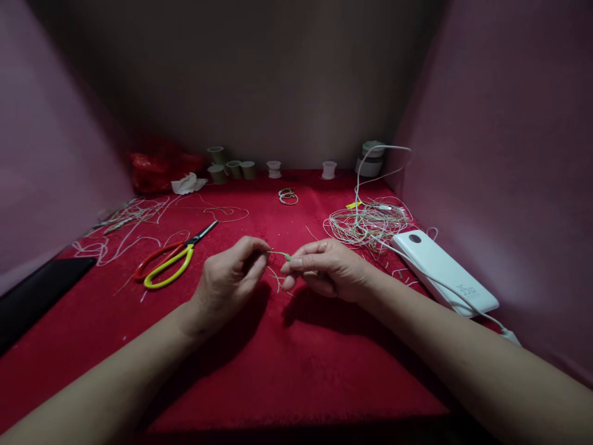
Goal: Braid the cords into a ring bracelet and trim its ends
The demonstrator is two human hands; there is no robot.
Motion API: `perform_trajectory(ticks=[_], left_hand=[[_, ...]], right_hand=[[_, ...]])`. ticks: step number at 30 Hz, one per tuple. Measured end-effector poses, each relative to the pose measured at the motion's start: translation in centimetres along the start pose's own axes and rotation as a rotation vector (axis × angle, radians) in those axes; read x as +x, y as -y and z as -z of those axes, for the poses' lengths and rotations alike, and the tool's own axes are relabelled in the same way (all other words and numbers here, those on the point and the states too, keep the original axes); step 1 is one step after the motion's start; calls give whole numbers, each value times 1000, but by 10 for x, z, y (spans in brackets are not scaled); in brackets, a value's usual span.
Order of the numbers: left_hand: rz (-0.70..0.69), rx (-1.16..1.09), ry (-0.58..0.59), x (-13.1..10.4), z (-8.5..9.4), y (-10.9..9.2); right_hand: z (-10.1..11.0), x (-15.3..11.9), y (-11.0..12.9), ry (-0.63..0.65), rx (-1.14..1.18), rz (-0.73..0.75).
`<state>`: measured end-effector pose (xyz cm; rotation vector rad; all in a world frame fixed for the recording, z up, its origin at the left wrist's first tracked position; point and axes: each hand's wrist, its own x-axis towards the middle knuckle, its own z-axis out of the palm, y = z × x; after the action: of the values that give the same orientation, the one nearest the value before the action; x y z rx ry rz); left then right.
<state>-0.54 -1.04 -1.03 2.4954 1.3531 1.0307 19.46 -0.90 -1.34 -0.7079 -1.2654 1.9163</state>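
Observation:
Between my two hands, over the red cloth (296, 371), runs a thin green cord (278, 252). At its right end is a small green knotted piece (288, 257), pinched between the thumb and forefinger of my right hand (319, 266). My left hand (236, 266) is closed, its fingers pinching the cord's other end; the fingertips are partly hidden. Loose cord ends hang below the knot. To the left of my left hand lie scissors (169, 266) with one red and one yellow handle, the blades pointing away to the right.
A tangle of pale cords (365, 224) lies right, beside a white power bank (447, 272) with a cable. More loose cords (134, 213) and a black flat object (41, 296) are left. Several thread spools (248, 170), a red plastic bag (157, 167) and a jar (370, 159) stand behind.

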Motion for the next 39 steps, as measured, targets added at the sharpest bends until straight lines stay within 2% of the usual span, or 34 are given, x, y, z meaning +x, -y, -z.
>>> perform_trajectory(ticks=[7,13,18,21,28,33,39], left_hand=[[220,-129,66,6,2,6],[473,-498,202,11,6,-5],[451,-545,193,11,6,-5],[454,-605,239,9,7,-4],[567,-744,258,11,18,-6],[623,-880,246,13,12,0],[566,-964,378,14,11,7]], right_hand=[[3,0,1,4,55,36],[3,-1,1,3,69,39],[4,1,-1,-28,36,8],[3,1,-1,-26,29,-4],[6,0,-2,-11,13,-1],[4,-1,-3,-17,-10,-29],[2,-1,-4,-15,-39,-51]])
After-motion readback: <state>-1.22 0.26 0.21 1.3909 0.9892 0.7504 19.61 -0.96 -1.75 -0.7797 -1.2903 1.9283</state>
